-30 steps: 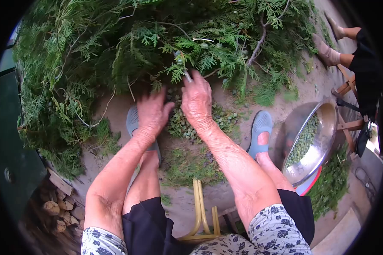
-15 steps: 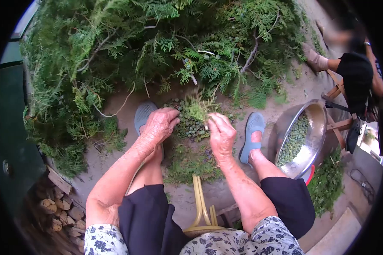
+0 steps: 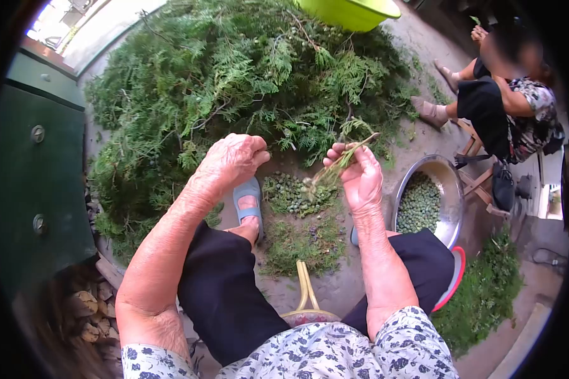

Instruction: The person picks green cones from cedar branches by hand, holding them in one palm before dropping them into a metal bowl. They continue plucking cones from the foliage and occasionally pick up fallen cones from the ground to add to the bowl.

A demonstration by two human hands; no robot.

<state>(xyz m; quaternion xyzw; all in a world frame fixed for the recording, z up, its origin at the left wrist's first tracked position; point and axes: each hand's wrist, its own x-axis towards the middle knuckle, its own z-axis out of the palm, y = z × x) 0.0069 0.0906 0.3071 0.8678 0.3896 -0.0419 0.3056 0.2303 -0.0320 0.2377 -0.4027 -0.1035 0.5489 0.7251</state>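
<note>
My right hand (image 3: 365,177) grips a thin conifer twig (image 3: 342,163) with a few green tips and small pale bits at its lower end. Over to the left is my left hand (image 3: 232,163), its fingers curled together; whatever they hold, if anything, is hidden. On the ground below, between my feet, lies a heap of small green cones (image 3: 294,192). Loose green clippings (image 3: 303,243) are spread nearer to me. Beyond both hands rises a large pile of leafy conifer branches (image 3: 234,82).
A metal basin (image 3: 450,208) holding many green cones stands by my right leg, with a red rim (image 3: 455,278) beside it. More clippings (image 3: 487,297) lie at right. Another person (image 3: 493,101) sits at upper right. A lime-green tub (image 3: 348,14) is behind the pile.
My view has tilted up, bringing the lime-green tub into sight. Both hands have risen from the cone heap and moved apart. The twig in my right hand now shows clearly.
</note>
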